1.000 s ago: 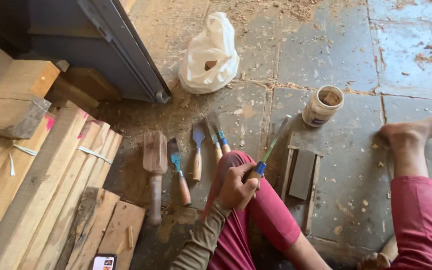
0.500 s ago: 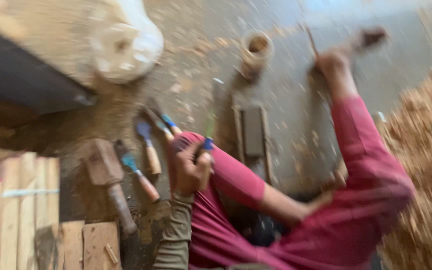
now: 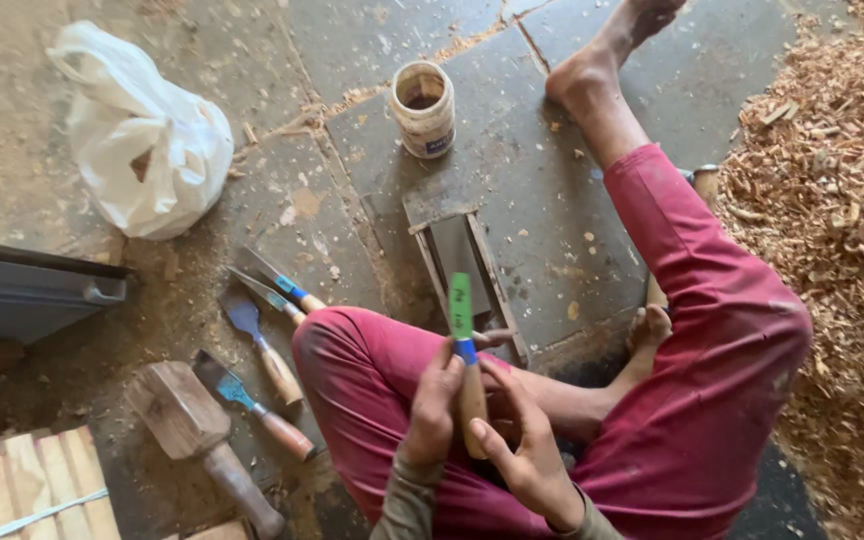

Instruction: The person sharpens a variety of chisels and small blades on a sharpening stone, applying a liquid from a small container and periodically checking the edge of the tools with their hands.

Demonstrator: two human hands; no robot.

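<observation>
— Containers?
— We list a small jar (image 3: 424,107) with a pale label, brownish inside, and a white plastic bag (image 3: 147,140), contents unclear, on the stone floor (image 3: 372,40).

— Hands?
— Our left hand (image 3: 434,405) and right hand (image 3: 527,455), fingers curled, both grip a wooden-handled chisel (image 3: 465,360) with a green blade cover, upright above our lap. Mallet (image 3: 197,435) lies left.

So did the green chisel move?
Yes. The chisel was left of the wooden tray on the floor. Now the left hand and right hand hold it upright, its green blade across the tray's near end.
</observation>
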